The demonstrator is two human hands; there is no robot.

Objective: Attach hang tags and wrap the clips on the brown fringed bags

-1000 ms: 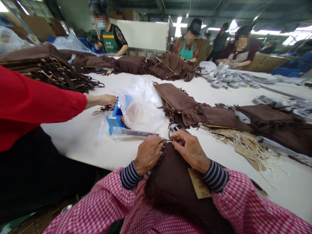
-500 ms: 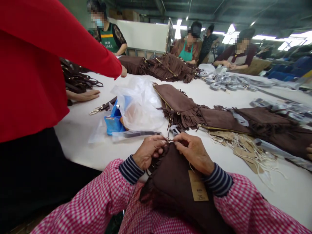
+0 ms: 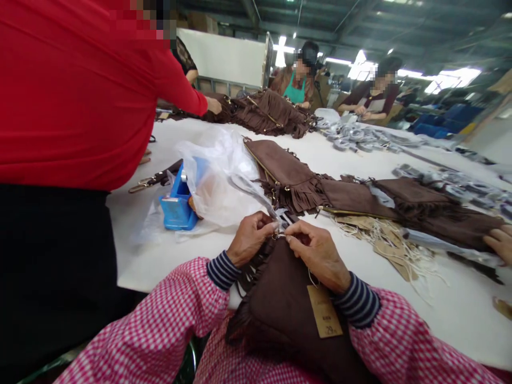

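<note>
A dark brown fringed bag (image 3: 288, 298) lies on my lap and against the table edge, a tan price tag (image 3: 325, 312) hanging from it on a string. At its top corner is a small metal ring or clasp (image 3: 276, 235), with a plastic-wrapped strap (image 3: 256, 193) running up from there. My left hand (image 3: 253, 239) pinches the hardware and strap end from the left. From the right, my right hand (image 3: 318, 253) pinches the same spot, thumb and forefinger together. The fingertips nearly meet, and the exact join between them is too small to make out.
On the white table (image 3: 160, 258) are a blue dispenser (image 3: 178, 210), clear plastic bags (image 3: 224, 200), brown fringed bags (image 3: 288, 165), tan tags (image 3: 394, 250) and wrapped straps (image 3: 356, 133). A person in red (image 3: 80, 101) leans in at left; another person's hand (image 3: 500, 242) is at right.
The wrapped strap now rises from between my hands across the plastic bags. The person in red has leaned further over the table. A hand at the right edge shows more, on the brown bags.
</note>
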